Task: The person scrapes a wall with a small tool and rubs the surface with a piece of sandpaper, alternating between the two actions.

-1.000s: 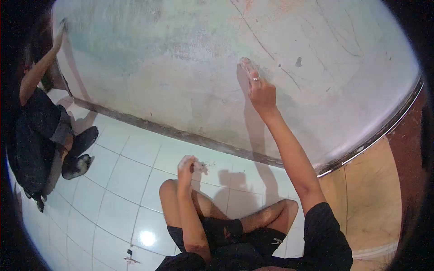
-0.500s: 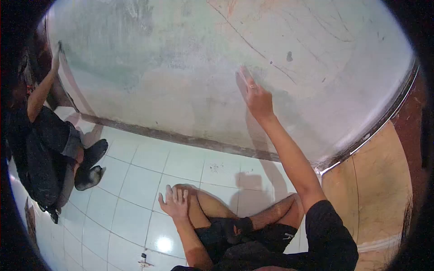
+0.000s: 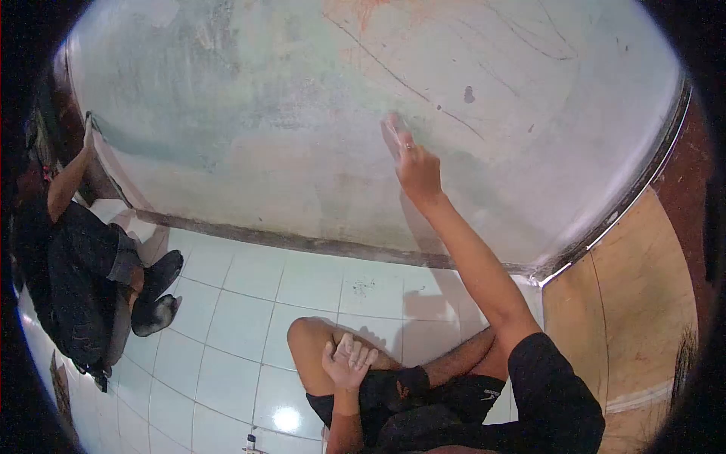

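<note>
My right hand (image 3: 418, 168) is up against the patchy, stained wall (image 3: 302, 166), with the arm stretched out. Its fingers are closed and blurred at the tips, and what they hold, if anything, I cannot make out. A ring-like glint shows on one finger. Over my crossed legs, near the bent left knee (image 3: 306, 333), is my left hand (image 3: 350, 362). Its fingers are loosely curled and apart, with nothing in them. Pale dust marks the fingertips.
At the left a person (image 3: 83, 280) in dark clothes sits with a hand (image 3: 88, 136) against the wall's edge. White floor tiles (image 3: 234, 325) run below the wall. A wooden panel (image 3: 635, 295) stands at the right. A small dark-topped object (image 3: 250, 443) lies at the bottom edge.
My left hand has lifted off my knee, moved right toward my lap and turned over. My right hand stays at the wall, its fingers blurred. The other person's hand is lower on the wall.
</note>
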The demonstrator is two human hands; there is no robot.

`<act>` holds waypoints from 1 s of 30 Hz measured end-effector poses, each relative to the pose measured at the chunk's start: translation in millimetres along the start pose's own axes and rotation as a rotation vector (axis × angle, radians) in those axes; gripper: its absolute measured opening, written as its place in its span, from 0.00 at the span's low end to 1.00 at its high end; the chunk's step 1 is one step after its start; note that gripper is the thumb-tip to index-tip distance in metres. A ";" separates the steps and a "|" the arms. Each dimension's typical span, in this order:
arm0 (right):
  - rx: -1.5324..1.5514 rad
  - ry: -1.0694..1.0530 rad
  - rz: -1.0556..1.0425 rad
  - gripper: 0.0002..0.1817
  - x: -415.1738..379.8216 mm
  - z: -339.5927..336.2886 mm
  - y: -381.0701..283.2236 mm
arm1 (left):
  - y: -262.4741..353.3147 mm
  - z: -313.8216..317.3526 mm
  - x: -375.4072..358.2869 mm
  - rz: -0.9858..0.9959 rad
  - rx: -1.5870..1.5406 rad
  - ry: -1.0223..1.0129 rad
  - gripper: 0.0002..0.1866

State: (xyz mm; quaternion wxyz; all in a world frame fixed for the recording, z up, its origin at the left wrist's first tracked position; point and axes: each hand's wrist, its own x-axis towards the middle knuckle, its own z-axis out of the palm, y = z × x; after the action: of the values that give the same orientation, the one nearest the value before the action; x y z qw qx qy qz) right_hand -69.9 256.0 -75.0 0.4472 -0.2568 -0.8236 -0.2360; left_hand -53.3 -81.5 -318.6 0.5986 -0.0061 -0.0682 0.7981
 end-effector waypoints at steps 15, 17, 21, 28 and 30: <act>0.080 -0.012 0.075 0.13 -36.8 10.6 3.4 | -4.1 -19.1 56.3 0.087 0.201 0.171 0.18; 0.082 0.062 0.049 0.13 -11.6 17.2 -0.3 | -7.9 -10.1 53.4 0.097 0.249 0.322 0.18; 0.038 0.071 0.058 0.14 9.7 -0.6 -12.8 | -14.1 -16.4 45.5 0.160 0.322 0.315 0.17; 0.026 0.062 0.040 0.14 -2.7 4.0 -0.7 | -0.6 -28.8 55.0 0.097 0.406 0.304 0.14; 0.021 0.140 0.029 0.15 23.7 -0.9 -12.3 | -7.8 -22.6 51.4 0.086 0.423 0.304 0.14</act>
State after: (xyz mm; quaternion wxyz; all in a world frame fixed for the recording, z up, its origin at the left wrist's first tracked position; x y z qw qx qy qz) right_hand -88.2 251.1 -56.2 0.5097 -0.2468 -0.7890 -0.2382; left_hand -58.3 -27.8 -336.3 0.5554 -0.0034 0.1911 0.8093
